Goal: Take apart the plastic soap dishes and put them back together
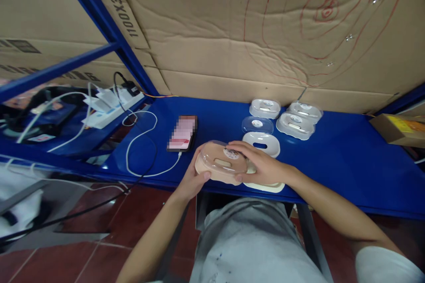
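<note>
Sitting between left fingers [205,176], right fingers [239,146]: peach box [217,170]

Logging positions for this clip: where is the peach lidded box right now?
In the head view, the peach box is just below centre, held between the left hand and right hand, below and right of the phone.

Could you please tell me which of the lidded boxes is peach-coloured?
The box held between the left hand and right hand; the three lidded boxes farther back are whitish.
</note>
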Available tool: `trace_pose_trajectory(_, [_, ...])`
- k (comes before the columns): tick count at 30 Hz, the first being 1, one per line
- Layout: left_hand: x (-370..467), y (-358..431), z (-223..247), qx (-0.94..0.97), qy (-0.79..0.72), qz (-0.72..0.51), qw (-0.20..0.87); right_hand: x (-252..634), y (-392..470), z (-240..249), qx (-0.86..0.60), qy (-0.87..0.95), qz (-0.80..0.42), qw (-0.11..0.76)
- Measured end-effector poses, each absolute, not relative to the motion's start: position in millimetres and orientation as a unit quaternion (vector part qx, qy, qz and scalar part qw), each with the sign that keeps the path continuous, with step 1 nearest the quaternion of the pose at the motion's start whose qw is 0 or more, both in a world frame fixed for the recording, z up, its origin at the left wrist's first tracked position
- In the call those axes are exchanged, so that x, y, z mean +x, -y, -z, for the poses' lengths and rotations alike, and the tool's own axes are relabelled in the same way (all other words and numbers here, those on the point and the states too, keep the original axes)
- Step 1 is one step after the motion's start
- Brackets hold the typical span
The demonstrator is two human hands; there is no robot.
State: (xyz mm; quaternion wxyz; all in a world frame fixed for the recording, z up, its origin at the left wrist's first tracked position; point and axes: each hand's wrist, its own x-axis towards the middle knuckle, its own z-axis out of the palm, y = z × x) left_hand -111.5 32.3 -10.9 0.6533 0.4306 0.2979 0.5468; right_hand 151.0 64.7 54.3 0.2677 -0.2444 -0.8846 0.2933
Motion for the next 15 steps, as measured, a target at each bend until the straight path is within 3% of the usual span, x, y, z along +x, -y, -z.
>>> trace_pose_trajectory(15, [-108,-32,1,0.416,-0.290,-0.551,0.662,152,-61,-51,-0.264,0.914,-0.205,0.231])
